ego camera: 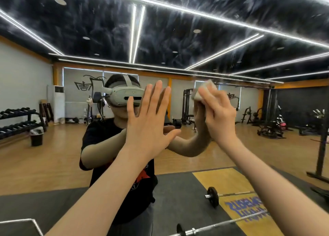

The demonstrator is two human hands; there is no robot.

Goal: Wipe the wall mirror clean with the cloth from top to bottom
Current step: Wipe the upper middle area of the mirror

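The wall mirror fills the view, and its upper part shows swirly smears over the reflected dark ceiling. My left hand lies flat on the glass at head height, fingers straight and spread. To its right, my right hand presses a small whitish cloth against the glass with straight fingers. The cloth bunches out past the fingertips. My right thumb is hidden. My reflection, wearing a headset, stands behind both hands.
The mirror reflects a gym: dumbbell racks and a black bin at left, machines at right, a barbell on the dark floor mat below my right arm. A pale metal edge shows at lower left.
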